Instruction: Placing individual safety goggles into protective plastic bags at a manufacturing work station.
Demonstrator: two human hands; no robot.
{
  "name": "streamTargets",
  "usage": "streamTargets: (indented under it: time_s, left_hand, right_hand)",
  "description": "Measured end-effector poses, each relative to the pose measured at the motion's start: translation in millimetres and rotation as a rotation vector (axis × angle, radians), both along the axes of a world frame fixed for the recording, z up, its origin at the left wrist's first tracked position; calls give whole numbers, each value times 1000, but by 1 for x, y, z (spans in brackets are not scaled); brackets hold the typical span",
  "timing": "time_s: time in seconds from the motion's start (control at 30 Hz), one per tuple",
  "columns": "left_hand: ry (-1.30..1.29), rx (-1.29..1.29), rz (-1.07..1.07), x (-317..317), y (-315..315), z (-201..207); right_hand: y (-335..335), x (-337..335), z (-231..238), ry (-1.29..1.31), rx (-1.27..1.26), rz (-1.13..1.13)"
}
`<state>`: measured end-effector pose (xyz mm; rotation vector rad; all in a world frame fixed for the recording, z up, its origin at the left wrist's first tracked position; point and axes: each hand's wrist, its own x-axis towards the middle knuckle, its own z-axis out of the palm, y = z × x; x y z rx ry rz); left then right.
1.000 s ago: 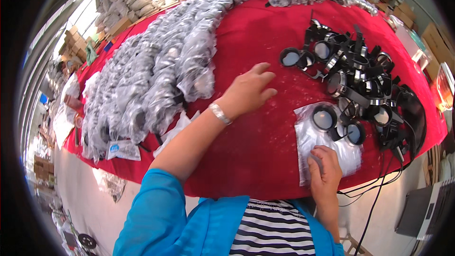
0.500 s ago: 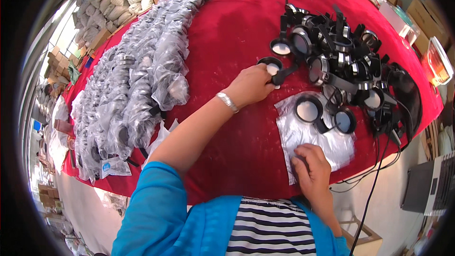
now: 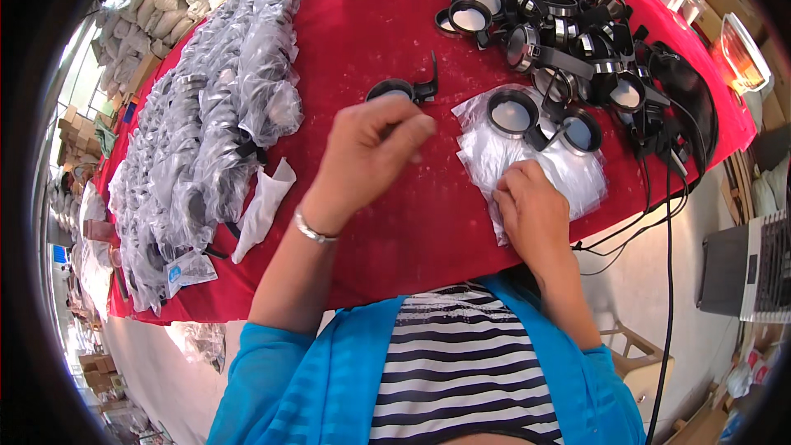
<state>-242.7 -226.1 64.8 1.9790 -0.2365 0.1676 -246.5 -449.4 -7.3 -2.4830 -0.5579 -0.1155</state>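
Note:
My left hand (image 3: 371, 152) is raised over the red cloth, its fingers curled in and thumb against them, with nothing visible in the grip. Just beyond its knuckles lies a round black-rimmed lens piece (image 3: 389, 87) with a black arm sticking up, partly hidden by the hand. My right hand (image 3: 534, 208) rests at the near side of a stack of clear plastic bags (image 3: 577, 177), fingers bent and pinching at the film. On the far part of that stack sit a black-rimmed lens (image 3: 512, 113) and a second lens (image 3: 582, 133), apparently joined by a black arm.
A heap of black lens pieces (image 3: 568, 29) fills the far right of the red-covered table (image 3: 362, 255). Long rows of bagged pieces (image 3: 198, 132) line the left side. A loose white bag (image 3: 265, 208) lies beside them. Black cables (image 3: 669, 280) hang off the right edge.
My left hand has come back toward me, leaving the lens piece on the cloth, nearer and further left than before. My right hand's fingers have closed more on the bags. The view has shifted.

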Motion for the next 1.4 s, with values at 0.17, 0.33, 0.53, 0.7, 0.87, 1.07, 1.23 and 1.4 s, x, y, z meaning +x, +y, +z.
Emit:
streamTargets:
  time_s: [0.17,0.33,0.53,0.7,0.87,1.07,1.23,1.4]
  left_hand:
    - [92,-143,-104,-12,-22,-25]
    - [370,-300,-242,-14,-25,-33]
    - [295,-422,-273,-11,-32,-62]
    - [374,-965,-182,-5,-11,-63]
    - [338,-1018,-154,-7,3,-45]
    - [323,-1055,-190,-12,7,-35]
    - [327,-938,-242,-12,5,-40]
    - [-109,-313,164,-5,-1,-57]
  right_hand:
    - [-10,7,-13,198,629,-105]
    - [-10,-2,-4,291,873,-127]
    - [21,-20,13,37,610,280]
    - [9,-6,9,6,802,105]
    - [0,-1,8,473,1130,-31]
    - [2,-3,6,813,1202,-36]
    - [-4,-8,7,865,1361,58]
    - [1,-13,9,601,1219,-13]
